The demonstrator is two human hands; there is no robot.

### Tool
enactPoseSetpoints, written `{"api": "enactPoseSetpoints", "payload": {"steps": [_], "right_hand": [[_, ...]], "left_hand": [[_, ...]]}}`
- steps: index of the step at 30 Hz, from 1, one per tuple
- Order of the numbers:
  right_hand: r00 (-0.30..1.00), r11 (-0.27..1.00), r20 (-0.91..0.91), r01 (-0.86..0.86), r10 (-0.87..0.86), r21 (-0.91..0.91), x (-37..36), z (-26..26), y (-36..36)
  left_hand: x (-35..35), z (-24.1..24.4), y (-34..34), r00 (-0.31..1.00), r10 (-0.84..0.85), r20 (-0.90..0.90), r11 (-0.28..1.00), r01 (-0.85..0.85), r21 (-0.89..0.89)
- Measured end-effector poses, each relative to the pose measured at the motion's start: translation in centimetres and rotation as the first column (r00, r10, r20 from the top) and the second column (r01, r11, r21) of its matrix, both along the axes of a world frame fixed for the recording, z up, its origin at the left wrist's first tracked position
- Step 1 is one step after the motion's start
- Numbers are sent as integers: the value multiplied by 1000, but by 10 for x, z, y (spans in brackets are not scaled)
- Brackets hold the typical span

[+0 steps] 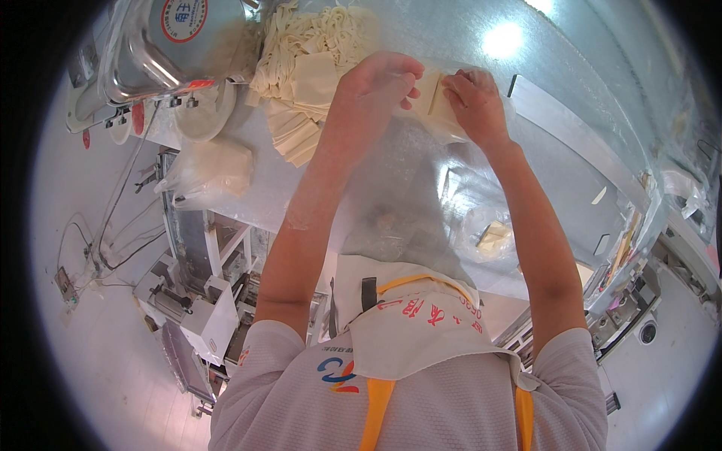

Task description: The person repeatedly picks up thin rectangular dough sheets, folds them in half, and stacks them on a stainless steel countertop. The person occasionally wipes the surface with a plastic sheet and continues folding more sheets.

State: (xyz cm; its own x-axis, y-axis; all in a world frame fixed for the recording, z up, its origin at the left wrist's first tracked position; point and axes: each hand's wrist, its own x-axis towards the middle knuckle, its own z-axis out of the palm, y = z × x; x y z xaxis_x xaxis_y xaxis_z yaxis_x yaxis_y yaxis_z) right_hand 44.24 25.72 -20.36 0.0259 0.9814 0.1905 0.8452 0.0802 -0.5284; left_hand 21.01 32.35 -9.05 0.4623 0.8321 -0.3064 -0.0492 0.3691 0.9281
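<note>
A clear plastic bag [451,132] with a stack of flat, pale dough sheets [427,96] lies at the far side of the metal worktop. My right hand [476,101] grips the bag's film at its right side, fingers curled over the sheets. Left of the stack, my left hand [386,82] is held with its fingers half curled; whether film is pinched between them cannot be made out. Beside my left wrist are a heap of cut noodles [316,31], a square dough sheet [315,79] on them and a fanned row of dough sheets [293,135].
A steel-cased machine [186,51] stands at the upper left, above a round white dish [206,113]. A bagged pale stack [217,169] sits by the left edge. Nearer me lies a small bag with dough pieces [495,239]. A long metal strip [575,135] runs along the right.
</note>
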Motion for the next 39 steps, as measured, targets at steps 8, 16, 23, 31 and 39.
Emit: {"api": "enactPoseSetpoints", "payload": {"steps": [8,16,23,31,39], "right_hand": [[997,997,31,-68,67,25,3,15,-6],[982,986,86,-169,167,12,8,14,-12],[995,994,-36,-95,93,-49,6,23,-6],[964,947,-248,9,-93,-321,15,20,7],[984,958,-178,-56,6,-281,17,18,13]], "left_hand": [[0,0,-1,1000,11,10,1000,-11,-23],[1,-1,-2,1000,12,9,999,-12,-32],[1,-3,-3,1000,13,-1,1000,-13,-22],[0,-4,-2,1000,13,10,1000,-12,-23],[0,-3,-2,1000,10,1,1000,-10,-27]]}}
